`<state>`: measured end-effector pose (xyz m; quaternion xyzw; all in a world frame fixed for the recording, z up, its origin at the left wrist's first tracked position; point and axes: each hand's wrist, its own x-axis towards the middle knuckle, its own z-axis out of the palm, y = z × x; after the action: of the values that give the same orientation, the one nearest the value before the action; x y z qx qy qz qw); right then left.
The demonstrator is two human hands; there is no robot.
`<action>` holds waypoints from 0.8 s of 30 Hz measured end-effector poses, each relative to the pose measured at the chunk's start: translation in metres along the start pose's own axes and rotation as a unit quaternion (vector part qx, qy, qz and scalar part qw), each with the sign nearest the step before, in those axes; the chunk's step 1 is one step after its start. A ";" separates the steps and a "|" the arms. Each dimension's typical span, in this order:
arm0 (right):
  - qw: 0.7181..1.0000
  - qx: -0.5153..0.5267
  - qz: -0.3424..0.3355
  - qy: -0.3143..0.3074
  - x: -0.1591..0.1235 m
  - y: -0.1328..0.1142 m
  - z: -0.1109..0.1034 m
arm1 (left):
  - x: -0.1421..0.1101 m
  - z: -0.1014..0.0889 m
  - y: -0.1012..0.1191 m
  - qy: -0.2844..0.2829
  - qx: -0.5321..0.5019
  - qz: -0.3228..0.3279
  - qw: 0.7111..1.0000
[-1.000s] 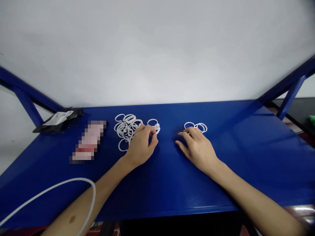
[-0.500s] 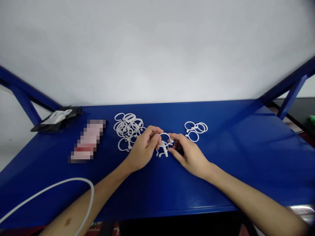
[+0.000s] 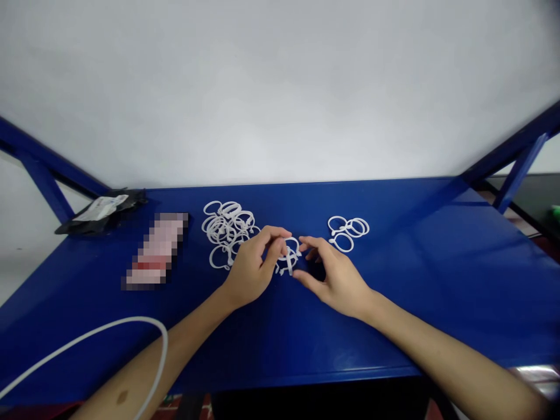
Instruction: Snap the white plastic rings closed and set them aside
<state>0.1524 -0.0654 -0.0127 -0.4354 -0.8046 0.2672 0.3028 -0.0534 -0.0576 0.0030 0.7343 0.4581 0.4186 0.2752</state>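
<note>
Slightly leftward, the white rings have shifted at mid-frame, pinched in our left hand; our right hand has spread open beside them, so the left seems to carry them alone, just right of the ring pile.

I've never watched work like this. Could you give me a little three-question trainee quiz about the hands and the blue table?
1. True or false: the left pile of rings has more rings than the right group of rings.

2. What lies near the far left corner of the table?
A) a green bottle
B) a black package
C) a hammer

3. Fill in: the white cluster at the fingertips of the left hand sits between that hand and the ____.

Key: 1. True. 2. B. 3. right hand.
</note>
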 end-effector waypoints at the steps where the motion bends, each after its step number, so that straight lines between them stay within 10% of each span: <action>1: 1.000 -0.010 -0.001 -0.003 0.001 -0.001 0.001 | -0.001 0.000 0.000 0.006 0.003 0.009 1.000; 24: 0.998 -0.063 -0.009 -0.011 0.008 -0.004 0.002 | -0.001 0.001 0.004 0.055 0.110 0.126 0.984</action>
<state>0.1451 -0.0609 -0.0090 -0.4435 -0.8269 0.2181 0.2684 -0.0513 -0.0599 0.0056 0.7880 0.4193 0.4367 0.1120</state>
